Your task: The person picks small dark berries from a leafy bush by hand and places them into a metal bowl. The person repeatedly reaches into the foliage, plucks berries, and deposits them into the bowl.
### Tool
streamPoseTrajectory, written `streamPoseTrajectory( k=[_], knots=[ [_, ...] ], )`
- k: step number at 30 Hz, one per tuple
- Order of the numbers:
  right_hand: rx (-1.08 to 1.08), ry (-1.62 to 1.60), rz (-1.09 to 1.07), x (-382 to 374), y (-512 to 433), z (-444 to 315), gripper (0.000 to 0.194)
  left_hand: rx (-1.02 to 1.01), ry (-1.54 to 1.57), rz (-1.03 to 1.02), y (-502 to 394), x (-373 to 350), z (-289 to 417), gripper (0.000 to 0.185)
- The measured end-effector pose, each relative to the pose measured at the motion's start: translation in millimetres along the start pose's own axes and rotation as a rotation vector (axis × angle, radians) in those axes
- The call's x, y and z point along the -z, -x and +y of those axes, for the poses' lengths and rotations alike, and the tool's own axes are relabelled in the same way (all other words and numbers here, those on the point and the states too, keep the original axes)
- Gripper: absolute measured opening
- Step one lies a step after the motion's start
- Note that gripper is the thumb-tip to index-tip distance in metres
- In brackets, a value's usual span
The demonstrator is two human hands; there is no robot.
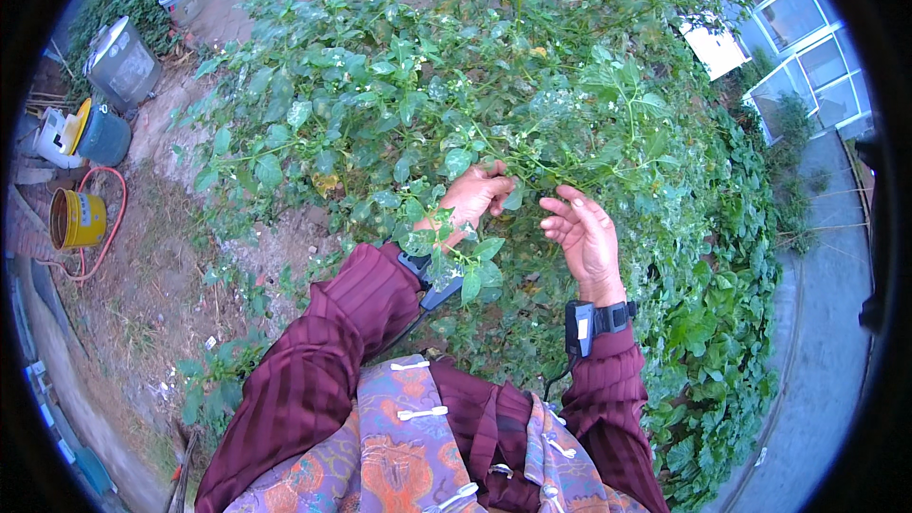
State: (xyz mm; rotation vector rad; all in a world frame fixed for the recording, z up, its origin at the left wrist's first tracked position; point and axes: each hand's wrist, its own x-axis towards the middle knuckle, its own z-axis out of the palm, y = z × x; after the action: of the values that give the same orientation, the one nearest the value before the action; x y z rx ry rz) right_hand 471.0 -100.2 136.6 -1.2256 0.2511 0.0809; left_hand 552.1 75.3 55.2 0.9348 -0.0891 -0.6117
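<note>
My left hand (474,203) reaches into a leafy nightshade-like plant (399,89) with small white flowers and green berries. Its thumb and fingers are closed at a green stem (531,165), partly hidden by the fingers and a leaf. A leafy sprig (481,267) hangs in front of the left wrist. Just right of the stem, my right hand (584,235) is raised with its fingers loosely curled and apart; nothing shows in it. A small dark berry (533,178) sits between the two hands. Both wrists wear strapped devices.
At left stand a yellow bucket (78,219) beside a red hose (122,210), a dark lidded bucket (104,135) and a grey drum (125,64). Low broad-leaved plants (702,363) border a paved path (819,313) at right. Bare soil (164,278) lies left.
</note>
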Motion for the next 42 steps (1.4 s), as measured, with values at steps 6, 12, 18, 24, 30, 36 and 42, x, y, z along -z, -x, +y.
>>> streamPoseTrajectory(
  k=[6, 12, 18, 24, 30, 36, 42],
  knots=[
    [0.010, 0.047, -0.015, -3.5, 2.2, -2.6, 0.034, -0.097, 0.036, -0.006, -3.9, -0.4, -4.4, 0.008],
    [0.037, 0.372, -0.026, -24.1, 11.5, -14.4, 0.037, -0.077, 0.104, 0.003, -3.4, -1.7, -0.6, 0.008],
    [0.225, 0.489, -0.009, -46.5, 15.5, -17.9, 0.049, -0.074, 0.145, 0.043, 9.9, -0.4, 6.5, 0.013],
    [0.307, 0.674, 0.142, -36.2, 0.4, -23.6, 0.043, -0.198, 0.217, 0.325, 41.7, 4.1, 20.7, 0.015],
    [0.331, 0.662, 0.159, -26.9, -3.9, -20.5, 0.036, -0.255, 0.224, 0.175, 67.0, -17.9, 31.5, 0.013],
    [0.315, 0.673, 0.130, -25.1, -1.1, -21.7, 0.036, -0.072, 0.103, 0.121, 53.4, -32.7, 30.2, 0.030],
    [0.315, 0.643, 0.110, -28.2, 2.0, -22.7, 0.034, -0.069, 0.091, 0.144, 43.0, -39.0, 27.4, 0.020]
  ],
)
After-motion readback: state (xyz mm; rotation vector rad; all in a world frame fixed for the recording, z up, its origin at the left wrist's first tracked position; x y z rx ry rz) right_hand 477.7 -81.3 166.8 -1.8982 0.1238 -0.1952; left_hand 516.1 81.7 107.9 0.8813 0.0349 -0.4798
